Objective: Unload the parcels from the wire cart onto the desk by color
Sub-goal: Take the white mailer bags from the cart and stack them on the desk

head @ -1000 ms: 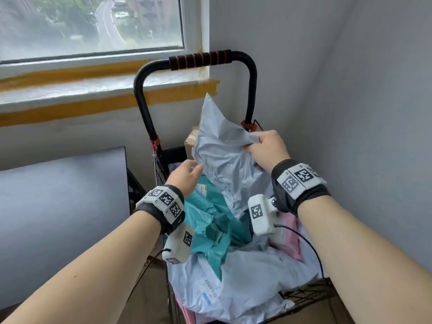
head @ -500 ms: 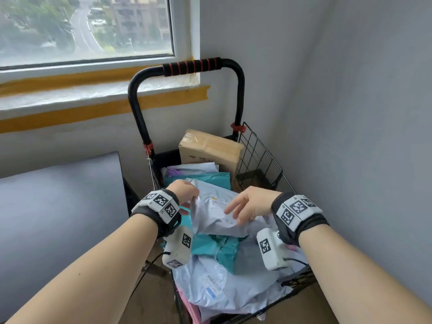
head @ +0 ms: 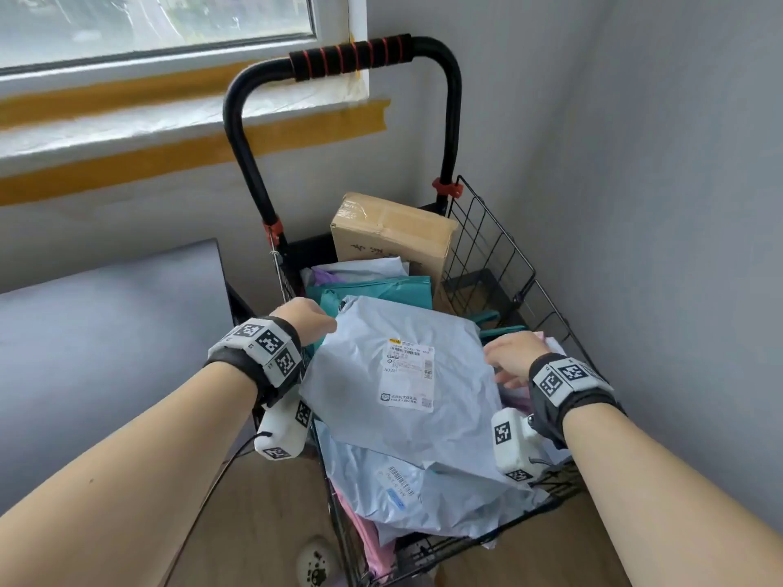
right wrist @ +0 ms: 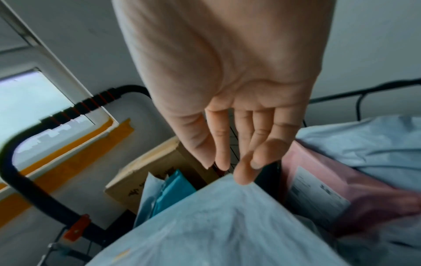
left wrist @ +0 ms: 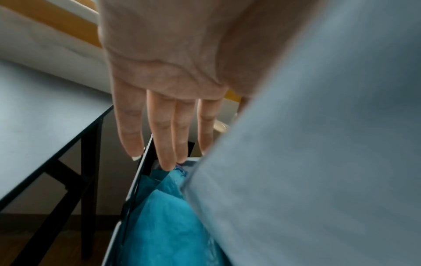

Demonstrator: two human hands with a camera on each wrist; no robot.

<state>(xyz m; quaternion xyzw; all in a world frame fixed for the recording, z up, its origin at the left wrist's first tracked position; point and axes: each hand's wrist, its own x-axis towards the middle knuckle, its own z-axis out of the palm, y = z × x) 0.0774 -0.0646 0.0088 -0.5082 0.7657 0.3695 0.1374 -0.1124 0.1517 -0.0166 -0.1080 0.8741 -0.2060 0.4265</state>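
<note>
head view: grey parcel between both hands

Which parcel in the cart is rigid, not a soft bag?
The brown cardboard box, standing at the far end of the wire cart under the handle. The other parcels are soft bags in grey, teal and pink.

We wear a black wrist strap on each bare forearm, each topped with grey blocks of black-and-white square markers, a white tagged camera pod beneath, a thin black cable trailing.
</note>
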